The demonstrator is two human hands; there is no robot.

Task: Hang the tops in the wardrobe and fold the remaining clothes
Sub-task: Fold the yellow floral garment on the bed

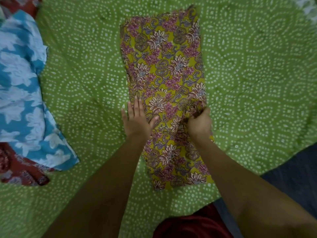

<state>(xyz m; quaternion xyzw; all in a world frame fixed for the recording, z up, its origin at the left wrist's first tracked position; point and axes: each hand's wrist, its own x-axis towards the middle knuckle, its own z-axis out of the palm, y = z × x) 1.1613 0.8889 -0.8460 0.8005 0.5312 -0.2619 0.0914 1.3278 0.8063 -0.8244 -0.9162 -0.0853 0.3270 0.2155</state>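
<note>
A: Where's the garment?
B: The yellow floral garment lies flat as a long folded strip in the middle of the green dotted bedsheet.
A: And the hands?
B: The left hand presses on its left edge, fingers straight and together. The right hand has its fingers curled, bunching the cloth at the right edge.
A: Anything else?
B: A blue-and-white garment over a red printed one, far left

Both arms reach forward, the left hand flat with fingers straight, the right hand clenched.
</note>
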